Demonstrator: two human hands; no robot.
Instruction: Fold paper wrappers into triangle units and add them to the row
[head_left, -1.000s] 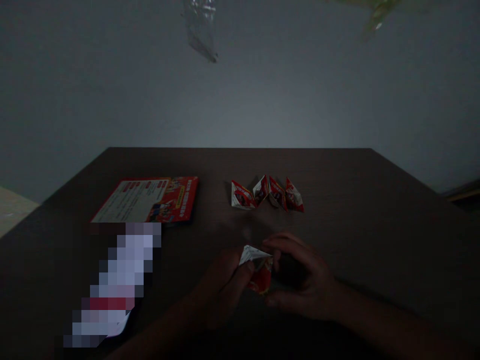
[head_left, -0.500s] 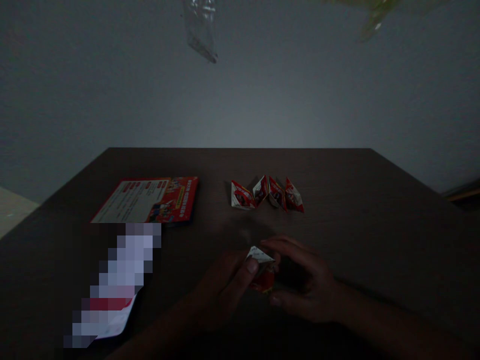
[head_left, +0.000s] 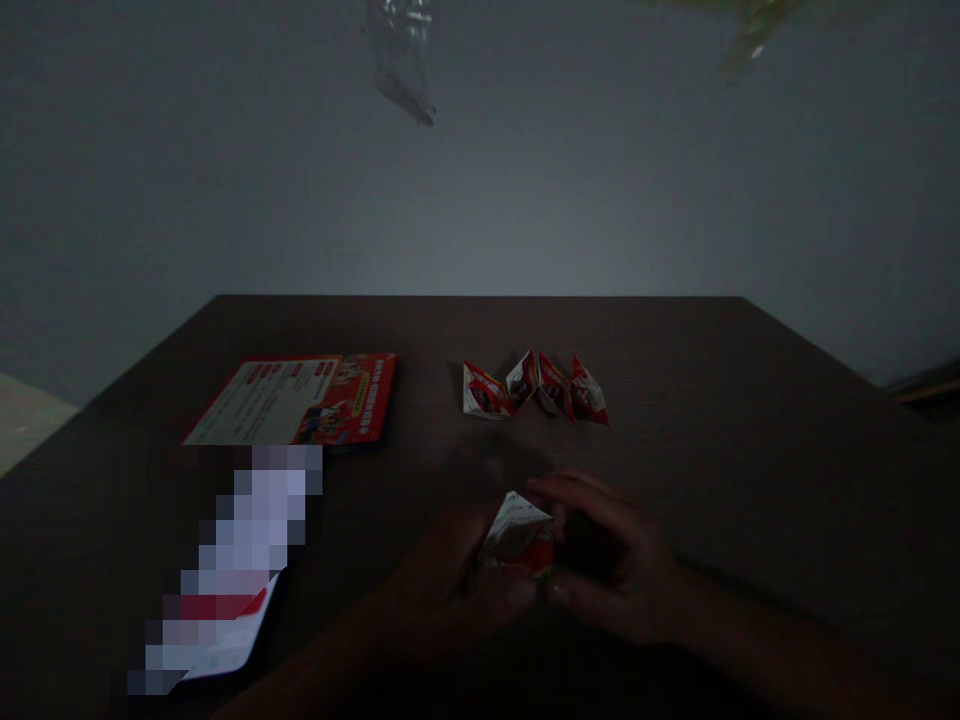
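The scene is dim. Both my hands meet near the front middle of a dark wooden table (head_left: pixel 750 420). My left hand (head_left: pixel 457 585) and my right hand (head_left: pixel 615 565) pinch a small folded piece of red and white printed paper (head_left: pixel 519 532) between their fingertips, just above the tabletop. Behind them, a row of several finished folded paper pieces (head_left: pixel 535 388) in the same print lies on the table.
A red and white printed leaflet (head_left: pixel 300 400) lies flat at the back left. A white and red sheet (head_left: pixel 225 640) lies at the front left, partly blurred out. A grey wall rises behind the table; a clear plastic bag (head_left: pixel 401 60) hangs at the top.
The folded paper has been turned between my fingers, so its white face now shows wider and tilts up. Both hands stay in the same spot.
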